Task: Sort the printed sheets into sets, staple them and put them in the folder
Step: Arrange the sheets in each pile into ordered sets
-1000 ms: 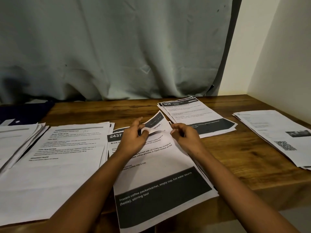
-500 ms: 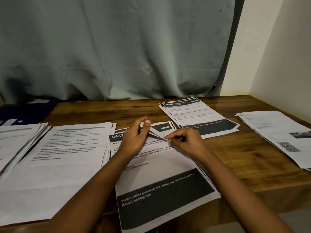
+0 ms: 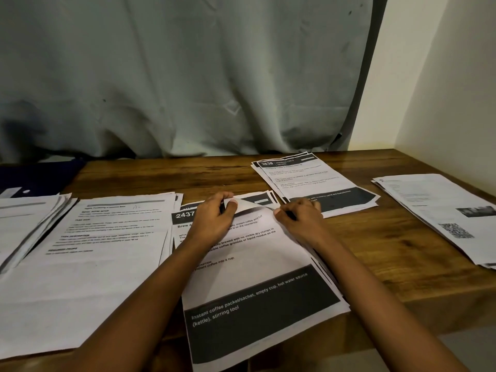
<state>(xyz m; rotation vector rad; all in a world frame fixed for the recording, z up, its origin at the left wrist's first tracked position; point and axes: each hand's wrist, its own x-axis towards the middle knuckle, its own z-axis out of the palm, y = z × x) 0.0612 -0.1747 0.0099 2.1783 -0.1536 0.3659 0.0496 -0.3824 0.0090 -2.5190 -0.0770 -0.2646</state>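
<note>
Nearest the viewer, the central stack (image 3: 263, 312) of printed sheets, headed "2437", is seen to overhang the near edge of the wooden counter (image 3: 375, 253), presumably drawn close so that its far corner can be worked within easy reach. Both forearms are extended over it. The far right corner of its top sheet (image 3: 255, 248) is curled back and pinched between thumb and fingers of the left hand (image 3: 214, 224). The sheets beneath are thereby exposed, probably to be checked as one set. The right hand (image 3: 300, 224) is laid at the stack's right edge with fingers curled, and the margin of the lifted sheet appears to be nipped there; whether a small dark object is also held cannot be told. The stack is thus steadied on one side while peeled on the other.

To the left, a wider stack (image 3: 107, 251) lies just beside the central one, and a fanned stack (image 3: 26, 226) is cut by the frame edge. Well apart on the right, a stack bearing a QR code (image 3: 442, 218) is placed. Farther back, just beyond the right hand, a stack headed "3638" (image 3: 314, 181) is laid; these separate stacks are judged to be sorted sets. No stapler is visible. A dark blue object (image 3: 40, 175) at the far left may be the folder, though this cannot be confirmed. Behind the counter a grey-green curtain (image 3: 188, 76) is hung, and a pale wall (image 3: 442, 76) closes the right side.
</note>
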